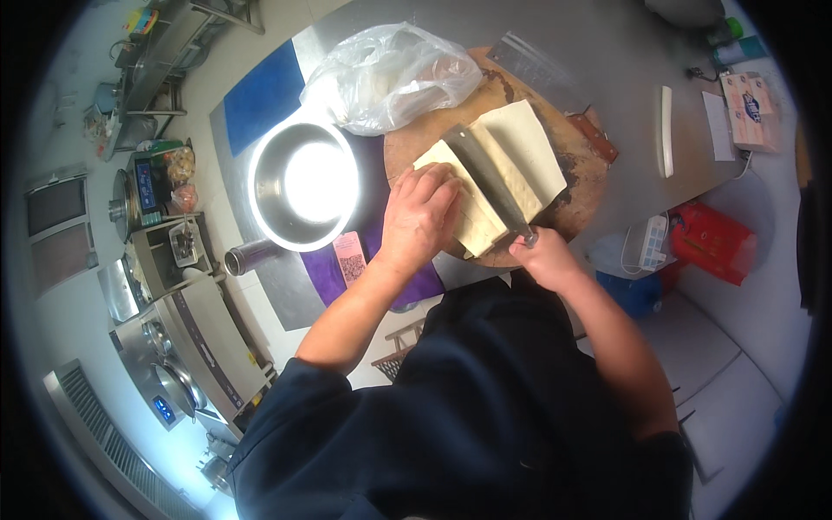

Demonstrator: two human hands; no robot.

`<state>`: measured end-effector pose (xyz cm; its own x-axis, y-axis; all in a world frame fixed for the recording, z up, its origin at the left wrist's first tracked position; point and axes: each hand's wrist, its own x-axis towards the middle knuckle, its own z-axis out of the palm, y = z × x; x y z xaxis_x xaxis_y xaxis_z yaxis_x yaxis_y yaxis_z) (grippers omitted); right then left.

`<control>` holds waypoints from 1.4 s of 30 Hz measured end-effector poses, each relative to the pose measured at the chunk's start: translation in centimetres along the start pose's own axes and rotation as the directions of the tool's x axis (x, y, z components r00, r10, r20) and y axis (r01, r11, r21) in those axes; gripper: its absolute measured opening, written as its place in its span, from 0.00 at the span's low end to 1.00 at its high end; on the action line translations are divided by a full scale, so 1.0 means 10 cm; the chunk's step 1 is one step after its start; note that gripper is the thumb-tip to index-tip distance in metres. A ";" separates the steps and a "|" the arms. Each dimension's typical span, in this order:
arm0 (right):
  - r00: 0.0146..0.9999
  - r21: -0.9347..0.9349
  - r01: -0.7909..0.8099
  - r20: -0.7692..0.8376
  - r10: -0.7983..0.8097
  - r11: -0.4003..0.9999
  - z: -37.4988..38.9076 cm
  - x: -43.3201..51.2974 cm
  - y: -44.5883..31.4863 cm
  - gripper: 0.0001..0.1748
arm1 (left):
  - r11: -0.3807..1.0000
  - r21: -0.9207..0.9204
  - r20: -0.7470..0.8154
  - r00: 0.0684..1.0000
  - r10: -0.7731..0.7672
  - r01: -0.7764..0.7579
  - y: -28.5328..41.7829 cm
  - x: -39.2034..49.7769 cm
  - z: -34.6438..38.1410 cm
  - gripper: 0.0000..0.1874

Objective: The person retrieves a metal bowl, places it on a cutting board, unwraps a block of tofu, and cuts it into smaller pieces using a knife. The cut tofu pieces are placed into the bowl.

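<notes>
On a round wooden chopping block (pixel 588 195) lies a pale block of what looks like tofu (pixel 478 227), with my left hand (pixel 422 205) resting on top, fingers bent. My right hand (pixel 549 257) grips the handle of a cleaver (pixel 491 179). The blade stands between the block under my left hand and a cut slab (pixel 504 166). To the right of that slab lies a broad, flat piece (pixel 530 146) of the same pale food. How deep the blade's lower edge reaches is hidden.
A steel pot (pixel 257 185) stands left of the block, near a purple cloth (pixel 325 279). A clear plastic bag (pixel 390 78) overlaps the block's far edge. Farther right are a brown wooden piece (pixel 595 136), a white strip (pixel 665 130) and a tissue pack (pixel 747 110).
</notes>
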<state>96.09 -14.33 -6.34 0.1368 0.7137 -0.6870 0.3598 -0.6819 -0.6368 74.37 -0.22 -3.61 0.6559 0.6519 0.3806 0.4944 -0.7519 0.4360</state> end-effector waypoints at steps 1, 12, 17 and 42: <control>0.997 0.097 0.032 0.068 -0.038 0.995 -0.07 0.01 -0.01 0.15 | 1.000 0.004 0.003 1.000 0.001 -0.001 0.00 -0.01 0.01 0.13; 0.990 0.155 0.051 0.125 -0.071 0.987 -0.24 -0.12 -0.08 0.16 | 0.998 -0.014 0.010 0.998 -0.055 0.055 0.12 0.18 -0.15 0.13; 0.994 -0.038 0.108 0.028 -0.107 0.993 -0.18 -0.14 -0.09 0.20 | 0.973 0.211 0.339 0.941 0.014 -0.090 0.23 0.93 -0.06 0.19; 0.878 0.122 0.273 0.374 -0.299 0.954 -0.63 0.02 0.11 0.28 | 0.908 0.375 0.888 0.208 -0.410 0.187 0.19 1.95 0.50 0.27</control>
<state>102.32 -13.90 -5.01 -0.3325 0.7708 -0.5434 0.2685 -0.4749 -0.8381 90.90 10.58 0.52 0.4402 0.3570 -0.8238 0.7855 -0.5976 0.1608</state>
